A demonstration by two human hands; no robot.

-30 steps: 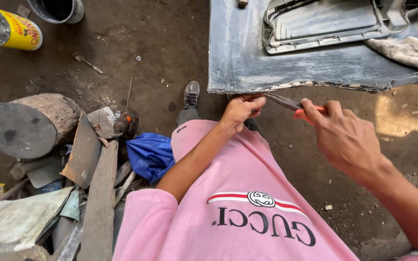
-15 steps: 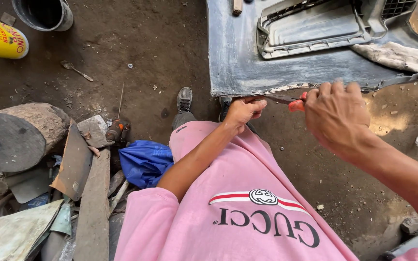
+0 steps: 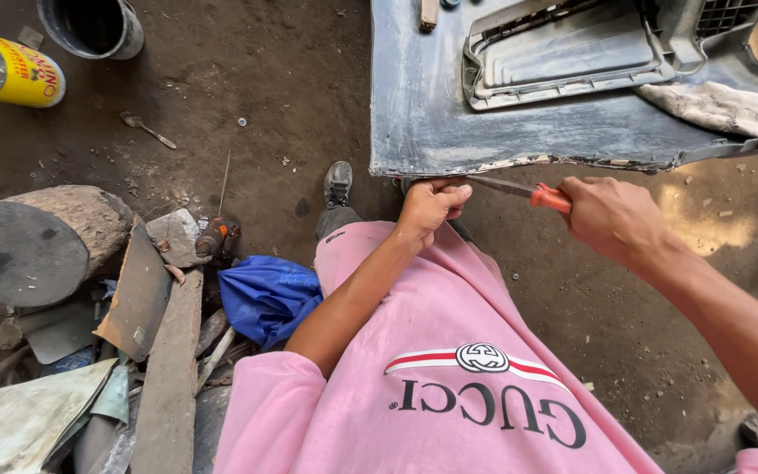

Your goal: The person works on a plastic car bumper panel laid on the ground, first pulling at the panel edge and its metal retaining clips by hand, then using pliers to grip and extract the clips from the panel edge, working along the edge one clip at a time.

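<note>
Bucket (image 3: 91,26) dark inside, contents unclear | right hand (image 3: 611,215) fingers closed on orange-handled tool (image 3: 519,189) | left hand (image 3: 430,204) pinching panel edge (image 3: 414,132)

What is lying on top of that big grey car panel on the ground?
On the grey panel lie a dirty pale cloth at its right side and a small wooden piece at the top edge. Whatever lies under the cloth or beneath the panel is hidden.

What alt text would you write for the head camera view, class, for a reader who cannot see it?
Seen from above, a person in a pink shirt works at the ragged lower edge of a grey car bumper panel lying on dirt: the left hand steadies the edge, the right hand grips an orange-handled blade tool. A log, blue bag and scrap boards lie left.
</note>
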